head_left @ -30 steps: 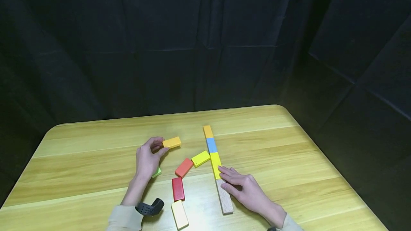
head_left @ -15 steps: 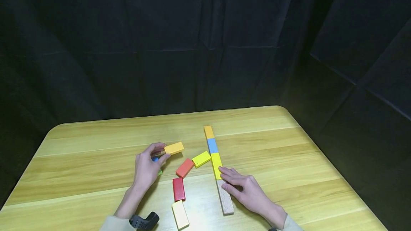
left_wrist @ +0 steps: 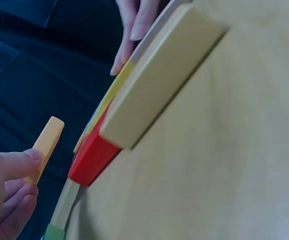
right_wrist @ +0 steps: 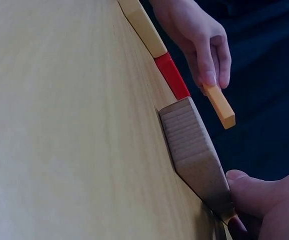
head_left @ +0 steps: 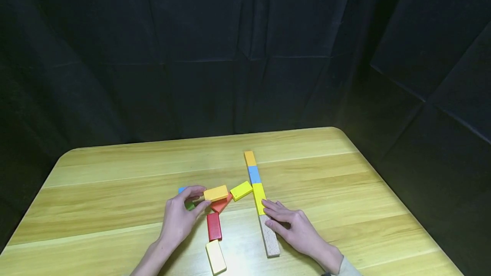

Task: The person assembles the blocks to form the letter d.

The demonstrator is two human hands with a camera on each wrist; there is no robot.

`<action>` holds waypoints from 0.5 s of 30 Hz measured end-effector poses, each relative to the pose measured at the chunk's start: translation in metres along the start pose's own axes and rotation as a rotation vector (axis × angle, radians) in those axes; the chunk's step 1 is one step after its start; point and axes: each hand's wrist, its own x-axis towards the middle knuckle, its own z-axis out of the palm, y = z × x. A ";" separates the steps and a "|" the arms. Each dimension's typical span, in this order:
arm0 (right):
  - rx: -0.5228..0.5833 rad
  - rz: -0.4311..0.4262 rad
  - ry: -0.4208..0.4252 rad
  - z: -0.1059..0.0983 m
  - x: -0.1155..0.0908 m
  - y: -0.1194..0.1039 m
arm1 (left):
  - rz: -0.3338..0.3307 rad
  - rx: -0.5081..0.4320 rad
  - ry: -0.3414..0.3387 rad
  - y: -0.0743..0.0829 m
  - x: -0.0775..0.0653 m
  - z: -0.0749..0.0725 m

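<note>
My left hand (head_left: 180,216) pinches an orange block (head_left: 216,193) between thumb and fingers, holding it raised above the table and partly in front of a coral-red block (head_left: 222,205). My right hand (head_left: 293,227) lies at a straight row of blocks. Its fingers touch the long yellow block (head_left: 258,195) and its thumb is at the speckled grey block (head_left: 270,237). In the right wrist view the thumb rests against that grey block (right_wrist: 189,135). A red block (head_left: 214,226), a cream block (head_left: 216,257) and a short yellow block (head_left: 241,191) form a curve with the coral-red one.
Beyond the long yellow block, the row continues with a light blue block (head_left: 254,174) and an orange end block (head_left: 249,158). A green block (head_left: 189,205) and a blue block (head_left: 182,190) sit partly hidden behind the left hand. A dark curtain (head_left: 192,54) surrounds the wooden table (head_left: 115,173).
My left hand has carried the orange block right and toward me, over by the coral-red block, uncovering part of the blue block. My right hand has stayed in place.
</note>
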 end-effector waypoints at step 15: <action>0.007 0.012 -0.002 0.001 -0.001 0.000 | 0.008 -0.043 -0.089 0.015 -0.044 0.003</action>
